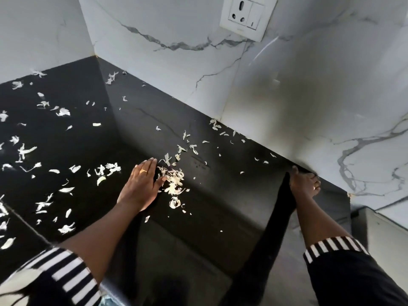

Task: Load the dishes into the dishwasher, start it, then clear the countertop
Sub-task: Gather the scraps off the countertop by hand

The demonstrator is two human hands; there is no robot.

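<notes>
Black polished countertop (pixel 77 138) fills the lower frame and meets a white marble-patterned wall (pixel 309 85) in a corner at upper left. Pale, papery vegetable peelings (pixel 64 111) are scattered thickly over the left half of the counter, thinning toward the middle.

Just left of centre, the person's left hand (pixel 141 184) lies flat on the counter. Its fingers are straight and together, it wears a ring, and it grasps nothing. A small gathered pile of peelings (pixel 174 182) sits directly right of it, touching the fingertips and thumb. The hand appears to be sweeping scraps rightward as part of clearing the counter.

Bare counter separates the pile from the right hand (pixel 303 184), which is well apart at mid right, where the counter meets the wall. Its fingers look bent. Whether it holds anything cannot be told.

A white wall socket (pixel 245 16) sits at the top right of centre. Striped cuffs show on both forearms along the bottom edge.

These scraps are light and dry, so a fast flat-handed sweep could flick them aside or let them slip under the palm. Pushed past the counter's edge with no catching hand beneath, they would likely fall to the floor. Many pieces at far left lie behind the hand and could be missed.
</notes>
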